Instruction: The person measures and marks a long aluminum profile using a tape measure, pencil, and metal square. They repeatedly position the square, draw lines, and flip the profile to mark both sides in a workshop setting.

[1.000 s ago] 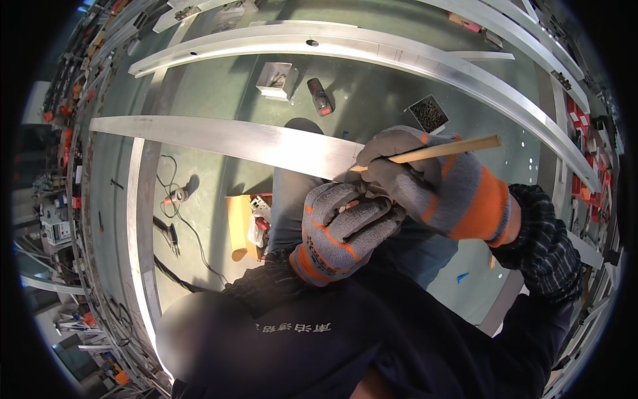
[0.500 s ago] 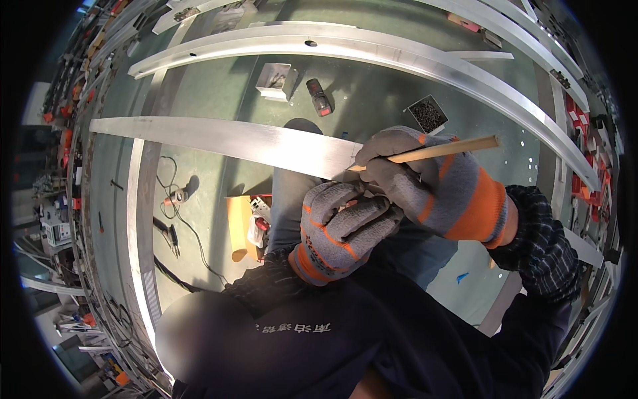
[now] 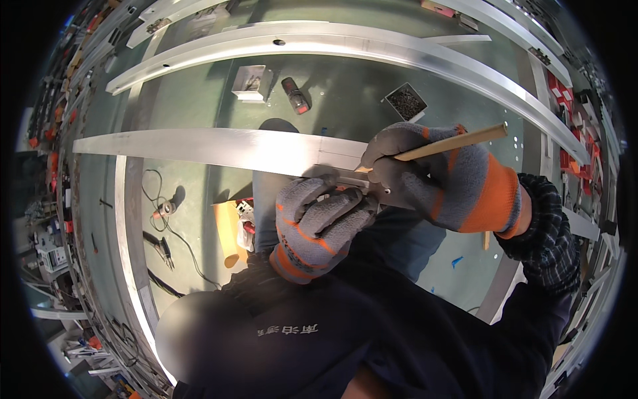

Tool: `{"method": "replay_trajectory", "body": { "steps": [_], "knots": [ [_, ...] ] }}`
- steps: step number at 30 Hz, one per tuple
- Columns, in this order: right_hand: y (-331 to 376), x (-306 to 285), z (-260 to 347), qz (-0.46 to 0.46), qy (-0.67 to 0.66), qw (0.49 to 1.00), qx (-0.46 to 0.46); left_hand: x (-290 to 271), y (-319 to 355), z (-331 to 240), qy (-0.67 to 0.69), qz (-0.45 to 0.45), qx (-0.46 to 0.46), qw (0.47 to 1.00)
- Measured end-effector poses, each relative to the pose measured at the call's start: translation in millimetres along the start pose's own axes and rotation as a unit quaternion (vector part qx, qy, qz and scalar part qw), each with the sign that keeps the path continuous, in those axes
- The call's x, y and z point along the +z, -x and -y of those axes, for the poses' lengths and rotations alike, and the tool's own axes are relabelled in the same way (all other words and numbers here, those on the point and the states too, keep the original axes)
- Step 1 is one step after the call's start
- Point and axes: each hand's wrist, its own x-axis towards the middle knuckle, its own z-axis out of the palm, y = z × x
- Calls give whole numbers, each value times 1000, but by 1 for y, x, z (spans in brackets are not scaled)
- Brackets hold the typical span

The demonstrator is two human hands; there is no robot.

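A long silver metal bar [image 3: 252, 150] runs across in front of me, over my leg. Thin dark lines show on its face near the right end. My right hand [image 3: 432, 176], in a grey and orange glove, pinches a wooden pencil [image 3: 455, 142]. Its tip points down-left at the bar's near edge, close to the left fingertips. My left hand [image 3: 322, 226], gloved alike, has its fingers curled around a small metal piece [image 3: 352, 179] against that same edge. The gloves hide most of this piece, so its kind is unclear.
Beyond the bar lie a white box [image 3: 251, 84], a black and red battery pack [image 3: 296, 96] and an open box of dark screws [image 3: 406, 101]. A long metal rail [image 3: 319, 45] crosses farther off. Corded tools [image 3: 163, 211] and an opened carton [image 3: 228, 233] sit at left.
The view has shifted, so the surroundings appear farther left. Along the bar, the pencil and my right hand have moved right, leaving the drawn lines uncovered. My left hand stays at the near edge.
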Motion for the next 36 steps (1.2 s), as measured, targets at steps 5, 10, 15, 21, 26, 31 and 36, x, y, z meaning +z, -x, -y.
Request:
{"method": "replay_trajectory", "body": {
  "steps": [5, 10, 15, 21, 26, 31, 36],
  "knots": [
    [9, -13, 23, 18, 69, 992, 109, 6, 6, 3, 7, -8, 13, 1000],
    [29, -15, 17, -34, 34, 995, 91, 3, -1, 1, 19, 7, 7, 1000],
    [57, -26, 0, -47, 113, 992, 24, 11, 1, 4, 25, -5, 15, 1000],
    [77, -42, 17, -34, 66, 991, 111, 0, -2, 1, -5, 38, 15, 999],
    [91, -48, 23, -49, 42, 983, 170, 11, 1, -1, -9, -1, 9, 1000],
    [101, -49, 16, -63, 53, 988, 133, 10, 4, 1, -18, 6, 13, 1000],
    [108, -51, 19, -74, 65, 984, 150, 10, 3, 0, -19, 13, 12, 1000]
  ]
}}
